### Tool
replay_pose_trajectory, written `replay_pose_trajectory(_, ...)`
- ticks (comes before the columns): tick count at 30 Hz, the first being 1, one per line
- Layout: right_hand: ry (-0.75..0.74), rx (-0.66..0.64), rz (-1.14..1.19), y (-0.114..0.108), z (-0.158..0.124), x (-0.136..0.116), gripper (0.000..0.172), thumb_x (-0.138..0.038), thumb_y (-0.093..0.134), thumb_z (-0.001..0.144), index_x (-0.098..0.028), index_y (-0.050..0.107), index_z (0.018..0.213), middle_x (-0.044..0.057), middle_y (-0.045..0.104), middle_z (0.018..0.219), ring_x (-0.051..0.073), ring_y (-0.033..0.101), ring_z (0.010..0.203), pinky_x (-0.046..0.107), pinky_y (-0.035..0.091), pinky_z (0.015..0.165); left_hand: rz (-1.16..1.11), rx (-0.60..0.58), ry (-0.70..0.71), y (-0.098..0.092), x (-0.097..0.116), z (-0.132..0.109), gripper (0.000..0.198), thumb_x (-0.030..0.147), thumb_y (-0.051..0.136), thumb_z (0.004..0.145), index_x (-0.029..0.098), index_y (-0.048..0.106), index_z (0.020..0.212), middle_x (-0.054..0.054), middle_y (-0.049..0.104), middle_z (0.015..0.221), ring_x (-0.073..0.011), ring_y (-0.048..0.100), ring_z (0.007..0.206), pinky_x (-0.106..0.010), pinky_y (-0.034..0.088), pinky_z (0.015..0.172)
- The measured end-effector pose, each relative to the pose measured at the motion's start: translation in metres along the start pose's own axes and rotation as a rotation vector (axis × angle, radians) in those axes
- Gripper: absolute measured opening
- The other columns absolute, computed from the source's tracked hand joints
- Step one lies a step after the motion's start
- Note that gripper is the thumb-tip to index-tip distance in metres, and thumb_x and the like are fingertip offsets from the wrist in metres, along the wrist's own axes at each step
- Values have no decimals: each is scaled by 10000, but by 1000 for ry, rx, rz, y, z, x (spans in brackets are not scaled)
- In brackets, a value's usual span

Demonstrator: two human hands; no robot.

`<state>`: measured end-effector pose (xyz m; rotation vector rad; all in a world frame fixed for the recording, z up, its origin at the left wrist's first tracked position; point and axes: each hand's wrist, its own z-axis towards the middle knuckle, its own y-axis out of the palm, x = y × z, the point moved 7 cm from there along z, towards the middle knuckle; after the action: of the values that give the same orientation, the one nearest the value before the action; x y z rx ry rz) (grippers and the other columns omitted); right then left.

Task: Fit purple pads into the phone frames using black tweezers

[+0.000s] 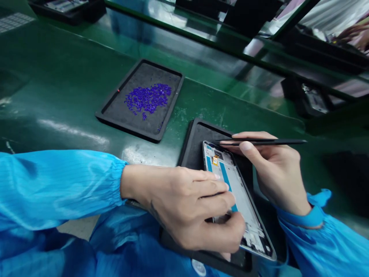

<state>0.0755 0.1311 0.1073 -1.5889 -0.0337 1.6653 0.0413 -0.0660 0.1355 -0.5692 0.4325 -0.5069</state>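
Note:
My left hand (196, 204) is closed on the near left side of a phone frame (245, 198), its fingers lying over the inner face. The frame is silvery, with blue adhesive strips (226, 177) and a small orange flex cable (215, 160) near its far end. My right hand (271, 165) grips black tweezers (261, 142). Their tips are at the far end of the frame, where I cannot make out whether they hold a part. Under the frame lies a black tray (188, 148), partly covered by my hands.
Another black tray (111, 102) farther left holds a heap of tiny purple parts (150, 98). Both trays rest on a green bench top (66, 88). A rail and glass shelf (213, 54) run along the back. Black boxes (305, 96) with metallic parts stand at the far right.

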Motion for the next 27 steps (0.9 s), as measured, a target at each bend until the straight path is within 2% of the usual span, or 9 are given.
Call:
replay_pose_trajectory(8, -124, -18, -231, 3, -2, -14, 183, -326, 634, 954, -270, 808, 935, 29, 746, 1072, 191, 705, 940, 301, 589, 820, -8, 17, 0, -2, 0, 1, 536, 493, 378, 1038, 152, 784, 956, -90, 763, 876, -197, 728, 764, -279, 640, 719)
replay_pose_trajectory(12, -117, 1, -243, 4, -2, -13, 201, -327, 634, 953, -235, 811, 934, 41, 742, 1069, 189, 696, 925, 295, 578, 799, 8, 18, 4, -1, 0, 0, 489, 461, 395, 1040, 181, 785, 949, -70, 763, 870, -174, 724, 752, -253, 632, 706)
replay_pose_trajectory(20, -115, -6, -222, 6, -2, -16, 184, -303, 644, 954, -222, 805, 918, 36, 747, 1043, 166, 692, 892, 262, 553, 768, -13, 27, 5, -1, 0, 0, 573, 542, 374, 1029, 147, 784, 960, -98, 762, 881, -197, 725, 766, -279, 631, 719)
replay_pose_trajectory(27, -164, 8, -260, 5, -1, -15, 192, -296, 629, 965, -226, 802, 924, 34, 751, 1049, 171, 702, 904, 272, 562, 773, 1, 42, -34, -5, -3, 6, 410, 465, 524, 994, 174, 787, 876, -39, 761, 793, -148, 708, 669, -235, 618, 645)
